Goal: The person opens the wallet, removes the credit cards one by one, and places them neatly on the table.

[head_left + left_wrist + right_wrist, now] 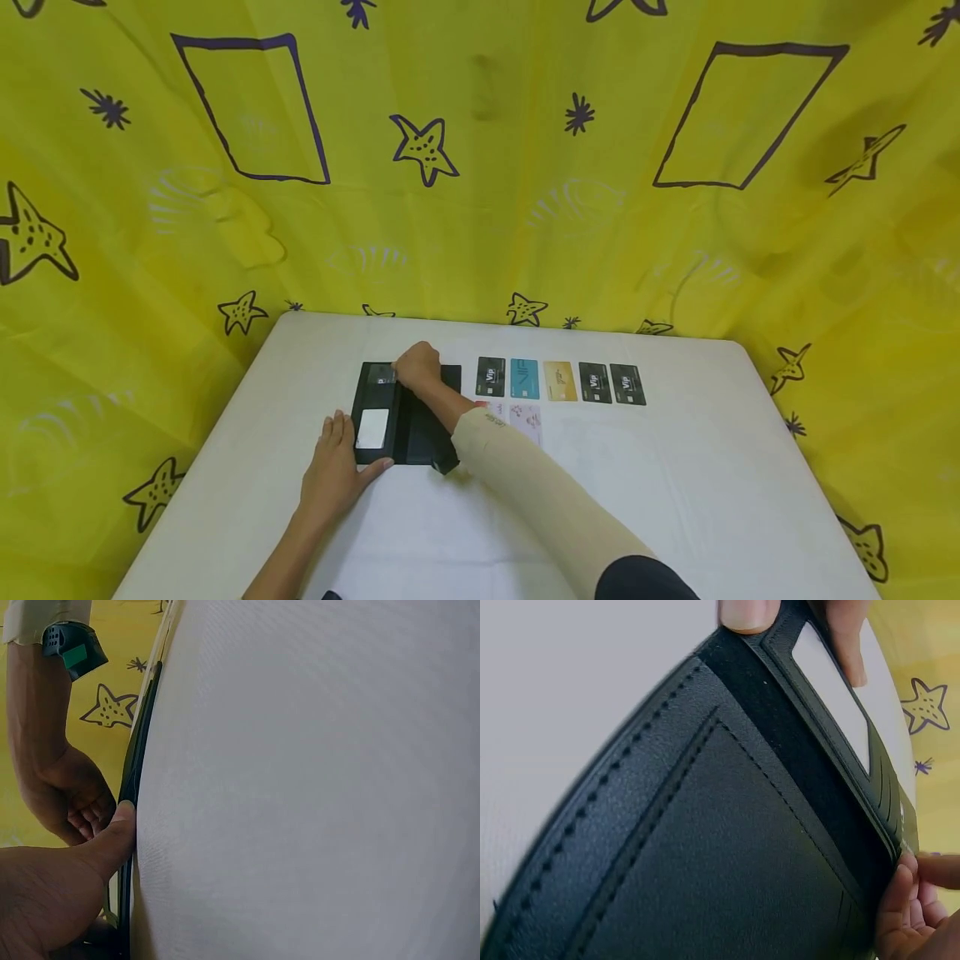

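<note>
A black wallet (427, 425) lies unfolded on the white table, its stitched inner panel filling much of the right wrist view. A white card (372, 428) shows in its left panel. My left hand (333, 462) rests at the wallet's lower left corner, fingers fairly straight along the left side and thumb pressed on the near edge. At the upper left of the wallet, my right hand (420, 365) has curled fingers and pinches the edge of a dark card (909, 825) in the slots. How deep that card sits cannot be told.
Right of the wallet is a row of cards: a black VIP card (491, 377), a teal card (525, 379), a gold card (560, 381) and two more black ones. Below lie a patterned pale card (527, 421) and a partly hidden pinkish card. A yellow curtain (480, 233) hangs behind the table.
</note>
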### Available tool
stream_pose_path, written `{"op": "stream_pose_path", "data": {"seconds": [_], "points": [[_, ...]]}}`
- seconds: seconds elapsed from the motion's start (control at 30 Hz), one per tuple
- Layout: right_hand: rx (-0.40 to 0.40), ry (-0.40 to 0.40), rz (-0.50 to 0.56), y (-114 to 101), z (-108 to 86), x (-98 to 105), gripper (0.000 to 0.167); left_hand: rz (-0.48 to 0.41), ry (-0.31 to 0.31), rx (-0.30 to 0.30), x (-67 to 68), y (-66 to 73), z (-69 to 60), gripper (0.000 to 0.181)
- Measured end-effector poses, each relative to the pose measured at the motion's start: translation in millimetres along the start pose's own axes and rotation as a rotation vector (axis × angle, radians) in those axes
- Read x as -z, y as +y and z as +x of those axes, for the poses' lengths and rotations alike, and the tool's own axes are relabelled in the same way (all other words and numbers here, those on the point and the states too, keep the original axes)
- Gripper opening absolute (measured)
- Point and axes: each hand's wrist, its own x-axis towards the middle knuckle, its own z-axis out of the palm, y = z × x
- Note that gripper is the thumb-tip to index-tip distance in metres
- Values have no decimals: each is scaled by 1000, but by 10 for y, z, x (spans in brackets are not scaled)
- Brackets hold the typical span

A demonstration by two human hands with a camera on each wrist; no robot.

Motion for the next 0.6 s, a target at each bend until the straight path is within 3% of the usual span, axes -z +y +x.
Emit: {"op": "stream_pose_path", "data": {"seconds": [0.23,0.6], "points": [[36,-12,59,53,-41,48,6,-3,7,-8,-10,14,-12,108],[27,83,176,67,35,-7,3,10,10,7,-6,5,-8,108]]}}
